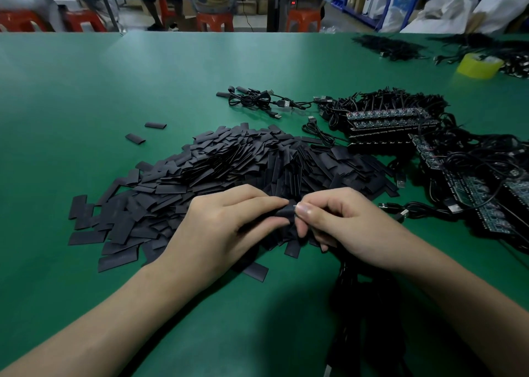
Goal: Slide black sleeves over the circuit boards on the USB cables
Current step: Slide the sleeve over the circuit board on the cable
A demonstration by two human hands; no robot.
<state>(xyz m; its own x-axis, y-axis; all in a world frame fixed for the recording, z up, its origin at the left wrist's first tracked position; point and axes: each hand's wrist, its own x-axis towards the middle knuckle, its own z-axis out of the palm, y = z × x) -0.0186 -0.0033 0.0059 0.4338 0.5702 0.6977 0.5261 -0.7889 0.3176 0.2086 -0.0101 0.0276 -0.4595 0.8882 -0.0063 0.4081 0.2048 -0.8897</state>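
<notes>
My left hand [226, 227] pinches a black sleeve [282, 215] between thumb and fingers, just above the near edge of a big heap of flat black sleeves [229, 164]. My right hand [340, 225] meets it fingertip to fingertip and pinches the end of a USB cable's board, mostly hidden by the fingers. That black cable [369, 305] hangs down from my right hand toward the table's near edge. Rows of bare circuit boards with cables [386, 119] lie at the right.
The green table [86, 104] carries a few sleeved cables [257, 100] beyond the heap, two stray sleeves [136, 138] at its left, and a yellow tape roll [478, 66] far right. More boards and tangled cables [483, 193] lie by my right hand. Red stools stand behind the table.
</notes>
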